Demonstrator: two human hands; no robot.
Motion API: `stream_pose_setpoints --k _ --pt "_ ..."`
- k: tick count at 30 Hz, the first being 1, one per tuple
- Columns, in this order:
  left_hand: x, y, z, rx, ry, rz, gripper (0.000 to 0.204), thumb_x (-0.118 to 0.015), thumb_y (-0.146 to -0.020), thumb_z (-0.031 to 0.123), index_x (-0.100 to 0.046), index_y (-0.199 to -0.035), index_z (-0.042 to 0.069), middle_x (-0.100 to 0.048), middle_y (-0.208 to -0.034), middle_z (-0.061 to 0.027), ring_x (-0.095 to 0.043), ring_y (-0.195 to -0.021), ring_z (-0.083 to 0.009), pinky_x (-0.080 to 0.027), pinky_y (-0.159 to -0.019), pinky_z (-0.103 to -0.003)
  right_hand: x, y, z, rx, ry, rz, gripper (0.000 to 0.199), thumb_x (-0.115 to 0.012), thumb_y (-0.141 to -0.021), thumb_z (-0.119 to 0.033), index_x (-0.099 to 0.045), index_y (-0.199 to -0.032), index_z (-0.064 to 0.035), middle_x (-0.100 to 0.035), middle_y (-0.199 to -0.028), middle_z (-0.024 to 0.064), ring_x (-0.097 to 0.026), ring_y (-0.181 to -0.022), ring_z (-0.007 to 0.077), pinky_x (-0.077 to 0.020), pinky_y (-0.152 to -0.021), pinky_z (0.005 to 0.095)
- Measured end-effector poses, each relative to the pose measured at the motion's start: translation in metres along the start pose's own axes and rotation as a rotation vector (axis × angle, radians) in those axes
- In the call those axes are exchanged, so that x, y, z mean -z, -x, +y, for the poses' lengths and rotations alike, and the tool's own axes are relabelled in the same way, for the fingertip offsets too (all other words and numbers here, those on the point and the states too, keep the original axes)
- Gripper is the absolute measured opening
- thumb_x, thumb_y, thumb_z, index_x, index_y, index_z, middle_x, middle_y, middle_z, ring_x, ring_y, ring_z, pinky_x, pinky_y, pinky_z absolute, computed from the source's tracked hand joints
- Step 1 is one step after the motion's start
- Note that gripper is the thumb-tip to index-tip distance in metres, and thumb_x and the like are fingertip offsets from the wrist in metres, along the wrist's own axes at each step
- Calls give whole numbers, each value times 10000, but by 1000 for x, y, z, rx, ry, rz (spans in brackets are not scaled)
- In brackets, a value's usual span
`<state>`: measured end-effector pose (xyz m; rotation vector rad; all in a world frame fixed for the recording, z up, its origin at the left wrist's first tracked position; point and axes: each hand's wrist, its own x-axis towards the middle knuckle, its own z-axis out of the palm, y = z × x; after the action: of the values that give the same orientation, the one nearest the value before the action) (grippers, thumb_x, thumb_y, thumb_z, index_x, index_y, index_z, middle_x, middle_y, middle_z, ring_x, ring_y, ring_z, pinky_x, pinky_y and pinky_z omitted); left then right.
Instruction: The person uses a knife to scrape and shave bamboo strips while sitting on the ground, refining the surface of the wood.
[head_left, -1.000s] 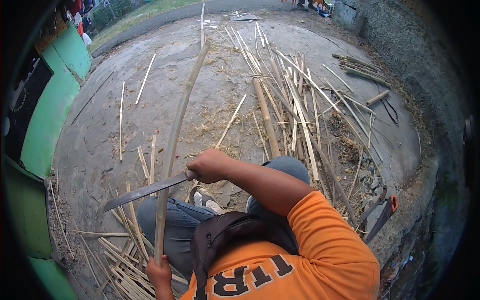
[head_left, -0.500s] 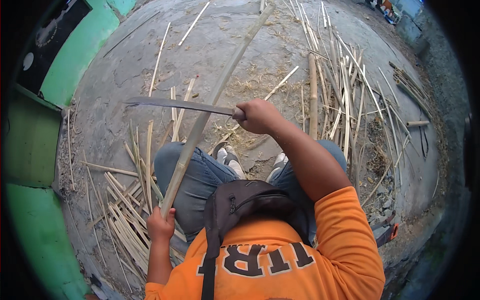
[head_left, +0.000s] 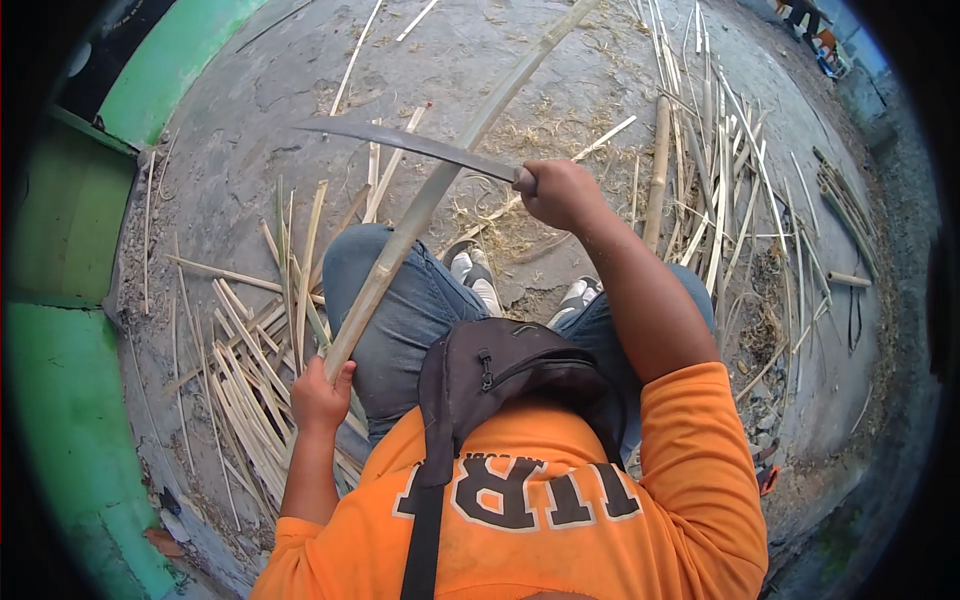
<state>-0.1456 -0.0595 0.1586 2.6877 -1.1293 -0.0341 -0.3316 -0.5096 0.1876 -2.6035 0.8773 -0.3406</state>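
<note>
A long pale bamboo strip (head_left: 392,262) runs slantwise from my left side up past my left knee toward the far edge of the view. My left hand (head_left: 322,396) is closed around its near end. In my right hand (head_left: 563,194) is the short handle of a machete (head_left: 430,148), whose long curved blade points left. The blade lies across the bamboo strip, apparently against it, a little beyond my knees. The fingers of my right hand are wrapped round the handle.
Cut bamboo strips (head_left: 250,385) lie heaped at my left. More strips (head_left: 722,190) and a round bamboo pole (head_left: 657,172) lie ahead on the right. Shavings (head_left: 520,135) litter the concrete floor. A green wall (head_left: 60,400) stands left; a dark bag (head_left: 520,365) rests on my lap.
The machete and my right hand have shifted slightly, the blade now tilting down more toward the handle. The whole view has also moved a little. Both hands keep their hold.
</note>
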Motion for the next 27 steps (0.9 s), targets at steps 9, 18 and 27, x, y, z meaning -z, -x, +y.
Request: stream_pose_setpoints --k 9,18,27 --pt "5 -4 -3 -42 50 -35 697 -560 -963 716 -588 -848 29 -663 -734 -247 -672 -732 -500 -521 -610 -559 1 18 -36 244 20 -36 188 -639 -966 -309 -722 -958 -141 -714 -803 154 -703 -776 401 -558 -720 525" --pt "5 -7 -6 -56 21 -37 705 -573 -952 721 -568 -837 26 -646 -710 -249 -660 -720 -506 -514 -603 -564 10 -5 27 -140 -154 199 164 -687 -929 -262 -730 -1001 -121 -716 -839 207 -712 -819 407 -562 -749 501" --pt "18 -5 -3 -40 -56 -13 679 -604 -943 702 -561 -832 34 -651 -713 -247 -668 -715 -500 -516 -599 -564 -4 10 -29 168 91 -88 131 -661 -885 -254 -744 -951 -178 -743 -838 120 -735 -830 362 -581 -753 479"
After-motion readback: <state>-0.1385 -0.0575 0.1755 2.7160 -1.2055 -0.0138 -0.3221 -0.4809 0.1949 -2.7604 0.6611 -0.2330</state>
